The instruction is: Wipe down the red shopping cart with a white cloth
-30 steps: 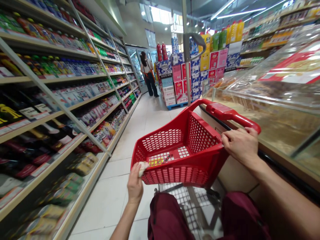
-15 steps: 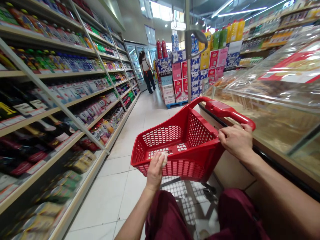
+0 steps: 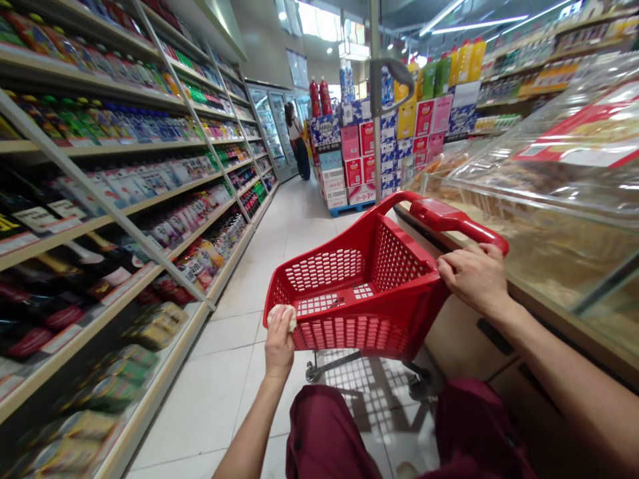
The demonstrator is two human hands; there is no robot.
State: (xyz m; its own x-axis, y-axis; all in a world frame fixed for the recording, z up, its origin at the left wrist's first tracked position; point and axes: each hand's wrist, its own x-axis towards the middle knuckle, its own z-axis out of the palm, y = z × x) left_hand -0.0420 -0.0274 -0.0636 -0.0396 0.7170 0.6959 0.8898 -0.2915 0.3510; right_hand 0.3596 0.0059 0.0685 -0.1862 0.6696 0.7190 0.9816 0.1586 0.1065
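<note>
Drink shelves (image 3: 117, 214) line the left, then on the tiled floor (image 3: 214, 372) my left hand (image 3: 279, 347) pinches a soft-looking white cloth (image 3: 274, 317) against the near left corner of the red cart (image 3: 369, 308), nose leftward, long axis left to right, probably stiff, light, best steadied by the handle (image 3: 462, 228) my right hand (image 3: 474, 276) grips.

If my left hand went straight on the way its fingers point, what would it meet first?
Most likely the red shopping cart, at its corner rim; the left hand holds a pale cloth there, though exact depth is unclear.
</note>
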